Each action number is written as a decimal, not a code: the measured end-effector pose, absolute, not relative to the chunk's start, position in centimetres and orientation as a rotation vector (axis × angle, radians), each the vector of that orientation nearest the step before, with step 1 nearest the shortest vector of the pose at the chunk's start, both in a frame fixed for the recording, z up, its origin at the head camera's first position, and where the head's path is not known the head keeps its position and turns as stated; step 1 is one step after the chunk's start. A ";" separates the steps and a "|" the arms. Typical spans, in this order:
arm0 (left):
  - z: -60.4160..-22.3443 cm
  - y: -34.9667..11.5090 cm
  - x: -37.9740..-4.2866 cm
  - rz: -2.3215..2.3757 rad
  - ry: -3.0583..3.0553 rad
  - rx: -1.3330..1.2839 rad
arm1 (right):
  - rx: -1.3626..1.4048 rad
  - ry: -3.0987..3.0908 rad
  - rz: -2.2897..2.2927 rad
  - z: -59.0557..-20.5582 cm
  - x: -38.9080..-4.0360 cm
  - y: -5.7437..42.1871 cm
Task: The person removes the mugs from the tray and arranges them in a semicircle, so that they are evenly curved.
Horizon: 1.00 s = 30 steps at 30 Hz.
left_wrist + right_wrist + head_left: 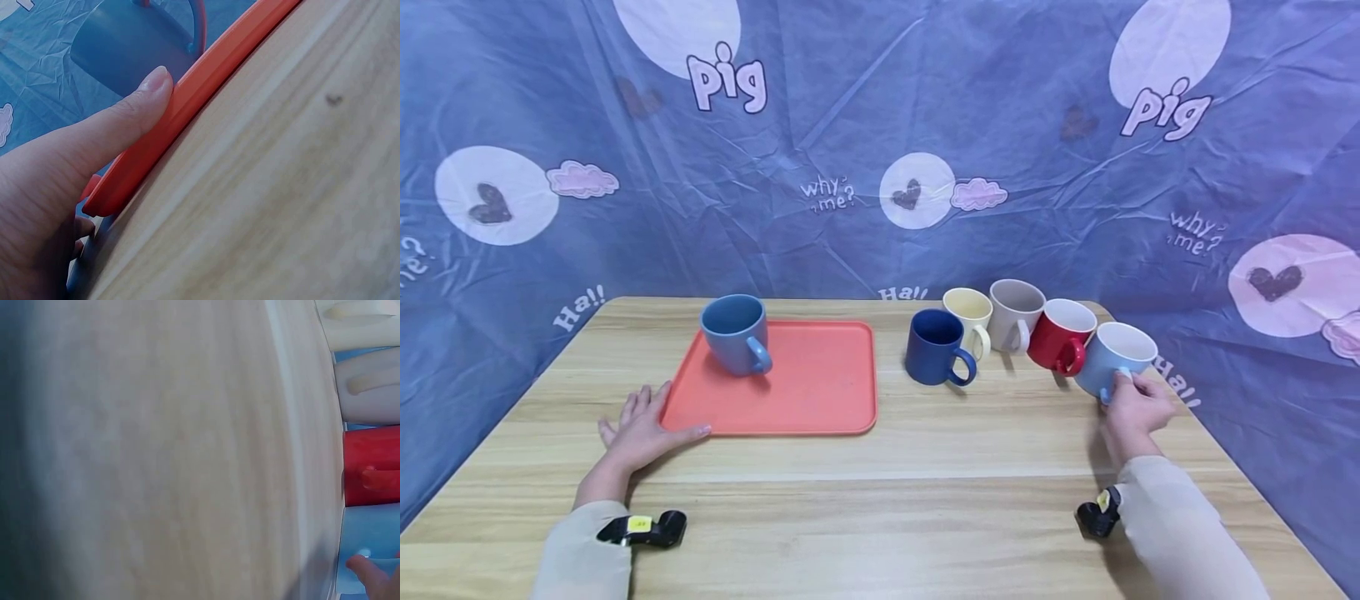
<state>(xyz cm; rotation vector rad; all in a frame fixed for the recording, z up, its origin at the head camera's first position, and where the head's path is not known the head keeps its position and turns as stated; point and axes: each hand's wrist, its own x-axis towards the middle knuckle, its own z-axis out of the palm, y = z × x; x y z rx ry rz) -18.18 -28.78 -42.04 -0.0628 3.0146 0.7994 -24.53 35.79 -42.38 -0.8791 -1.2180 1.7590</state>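
At the right end of a row of mugs, my right hand (pixel 1137 414) pinches the handle of a light blue mug (pixel 1096 364) with a white inside. The right wrist view shows the thumb on that handle. My left hand (pixel 642 433) is spread around the front left corner of an orange-red tray (pixel 820 383). Its thumb (pixel 134 112) lies against the tray's front rim, and the other fingers reach along the left side. A grey-blue mug (pixel 730 340) stands upright at the back left of the tray, handle to the front right.
Left of the light blue mug, a red mug (pixel 1051 342), a grey mug (pixel 1009 321) and a pale yellow mug (pixel 962 304) stand close together. A dark blue mug (pixel 927 354) is in front of the yellow one. Behind the wooden table (pixel 880 517) hangs a blue printed cloth (pixel 820 125).
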 end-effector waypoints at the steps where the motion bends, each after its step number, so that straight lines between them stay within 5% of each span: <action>1: -42.0 -28.8 -18.2 0.800 3.014 -0.064 | -0.891 -1.233 1.760 -41.8 -24.3 35.3; 10: -42.1 -28.9 -18.2 0.801 3.016 -0.061 | -0.982 -1.288 1.720 -38.4 -22.5 31.9; 30: -41.8 -28.8 -18.2 0.807 3.013 -0.062 | -0.969 -1.244 1.841 -40.2 -23.3 33.7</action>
